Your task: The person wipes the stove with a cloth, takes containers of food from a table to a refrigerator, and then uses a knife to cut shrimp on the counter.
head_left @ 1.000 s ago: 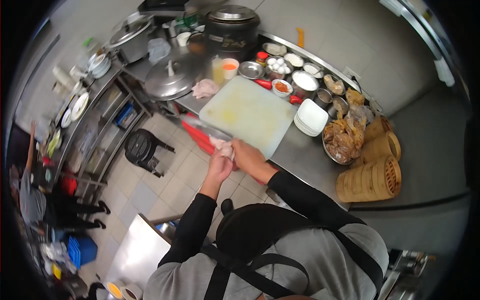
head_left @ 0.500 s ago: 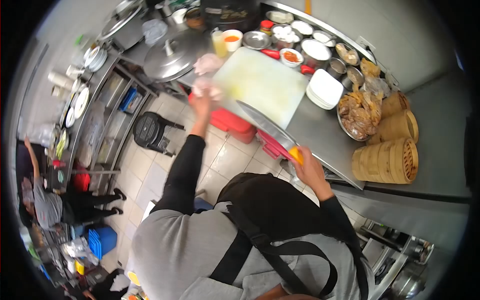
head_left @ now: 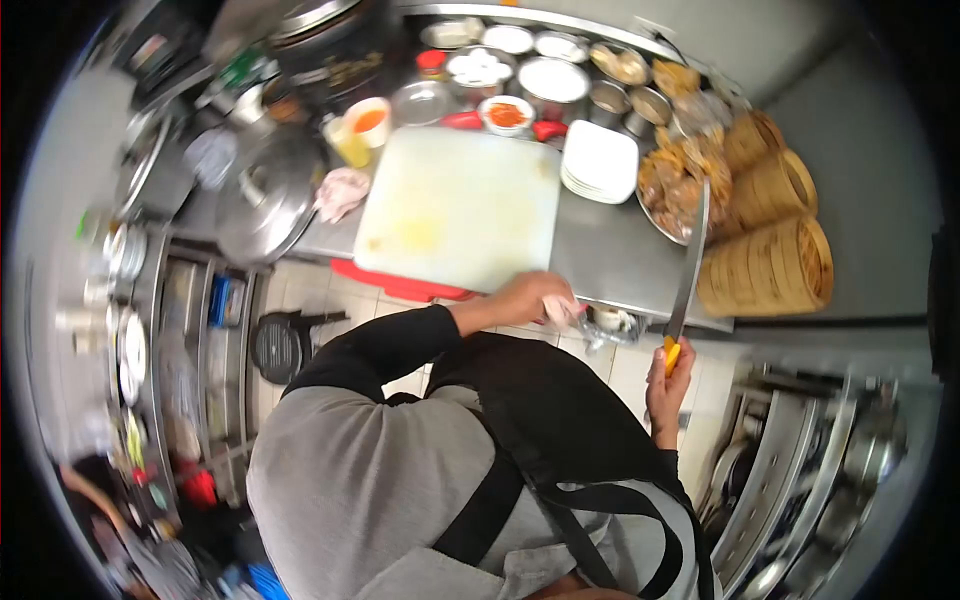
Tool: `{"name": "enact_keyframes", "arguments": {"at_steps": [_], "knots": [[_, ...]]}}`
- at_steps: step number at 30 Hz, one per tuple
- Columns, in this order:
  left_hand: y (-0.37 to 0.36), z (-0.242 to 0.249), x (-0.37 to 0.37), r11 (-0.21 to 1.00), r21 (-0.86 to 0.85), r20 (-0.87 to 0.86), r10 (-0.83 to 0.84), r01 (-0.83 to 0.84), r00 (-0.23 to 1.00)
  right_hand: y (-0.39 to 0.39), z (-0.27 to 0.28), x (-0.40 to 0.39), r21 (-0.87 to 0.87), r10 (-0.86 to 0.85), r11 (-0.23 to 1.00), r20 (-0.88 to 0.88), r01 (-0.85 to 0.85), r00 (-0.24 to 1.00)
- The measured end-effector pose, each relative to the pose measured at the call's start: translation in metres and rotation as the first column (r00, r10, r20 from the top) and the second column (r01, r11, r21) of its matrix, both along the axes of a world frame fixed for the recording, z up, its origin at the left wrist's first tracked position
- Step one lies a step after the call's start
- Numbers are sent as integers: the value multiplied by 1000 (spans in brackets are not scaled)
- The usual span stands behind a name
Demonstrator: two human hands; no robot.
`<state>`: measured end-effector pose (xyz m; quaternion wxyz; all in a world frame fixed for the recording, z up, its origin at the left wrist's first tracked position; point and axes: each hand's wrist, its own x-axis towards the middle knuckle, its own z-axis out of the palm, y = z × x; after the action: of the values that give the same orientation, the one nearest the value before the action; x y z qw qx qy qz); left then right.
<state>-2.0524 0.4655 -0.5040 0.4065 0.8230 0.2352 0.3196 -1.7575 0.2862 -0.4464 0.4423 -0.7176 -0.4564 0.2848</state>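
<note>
My right hand [head_left: 668, 390] is wrapped round the yellow handle of a long knife [head_left: 690, 265], blade pointing up and away, in front of the bamboo steamers. My left hand [head_left: 530, 298] is closed on a crumpled, pinkish-white cloth [head_left: 562, 310], mostly hidden by the fingers, at the counter's front edge. Just beyond that hand lies a large white cutting board [head_left: 460, 205] with yellowish stains. A second pinkish cloth [head_left: 342, 193] rests left of the board, apart from both hands.
Stacked white plates [head_left: 600, 162], a bowl of bagged brown food [head_left: 680, 190] and bamboo steamers [head_left: 765, 265] stand right. Behind the board are metal containers [head_left: 555, 85] and a bowl of red-orange food [head_left: 506, 116]. A large lid [head_left: 270, 195] sits left; a black stool [head_left: 283, 345] stands below.
My left hand has moved right with the cloth, from the board's left side to its near right corner. My right hand has swung the knife away from the board, to the right. The view has turned.
</note>
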Motion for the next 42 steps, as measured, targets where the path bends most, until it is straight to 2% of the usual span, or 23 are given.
{"name": "enact_keyframes", "arguments": {"at_steps": [2,3,4,6,7,8,12,13,14,15,17,20,24,30,31,32,34,37,38,39,40,41,42], "knots": [[54,12,-30,889,-448,140,169,-90,976,-21,3,-18,117,-156,979,-88,166,984],[101,7,-52,900,-430,164,153,-69,974,-28,14,-38,142,-242,957,-78,251,967],[142,11,-69,937,7,25,350,-350,936,-35,26,-61,165,-339,924,-73,346,938],[210,-21,-85,754,440,-39,558,-488,829,-56,10,-93,126,-526,840,-51,528,849],[227,-46,-92,758,577,-180,481,-304,858,-62,15,-116,42,-592,806,39,591,805],[232,-74,-94,822,563,-306,305,-87,902,-63,34,-148,-232,-691,689,77,687,719],[235,-33,-77,908,396,-781,257,134,570,-111,29,-226,-383,-738,574,143,724,660],[225,-21,-83,834,547,-534,287,66,795,-127,36,-248,-414,-797,546,10,728,604],[188,9,-75,811,581,-398,218,61,891,-148,13,-274,-286,-867,472,17,834,497],[170,6,-63,786,592,-285,-6,181,958,-160,22,-300,-214,-893,422,69,881,445],[118,0,-50,766,437,-191,-433,471,881,-194,22,-357,-266,-958,235,99,935,269],[-1,16,-71,476,21,-236,-852,879,467,-241,30,-433,-349,-972,67,189,935,140],[-56,-51,-95,114,-216,-176,-981,970,77,-276,24,-563,-419,-976,-168,197,892,-91],[-84,-144,-131,248,-217,-366,-917,944,157,-329,-60,-808,-366,-954,-267,231,891,-191],[-86,-151,-141,245,-216,-364,-919,945,155,-351,-109,-871,-271,-890,-442,251,855,-380],[-87,-156,-153,271,-139,-395,-897,953,198,-370,-146,-926,-174,-797,-596,247,784,-551],[-87,-161,-182,320,-52,-422,-866,946,269,-411,-123,-992,-518,-527,-820,514,245,-677],[-104,-166,-222,291,18,-548,-798,956,253,-422,-110,-957,-287,-624,-782,359,553,-694],[-106,-168,-230,293,24,-551,-794,956,257,-410,-146,-926,-80,-742,-668,141,740,-655],[-113,-173,-236,175,-4,-577,-804,985,141,-389,-159,-888,65,-827,-452,343,890,-445],[-119,-176,-243,55,-37,-598,-801,998,22,-360,-111,-848,-129,-942,-333,81,934,-325],[-128,-177,-252,56,-39,-598,-801,998,22,-345,-90,-825,-235,-976,-186,157,954,-151],[-136,-177,-257,30,-106,-599,-800,994,-40,-350,-97,-839,-235,-977,-184,154,954,-150]]}}
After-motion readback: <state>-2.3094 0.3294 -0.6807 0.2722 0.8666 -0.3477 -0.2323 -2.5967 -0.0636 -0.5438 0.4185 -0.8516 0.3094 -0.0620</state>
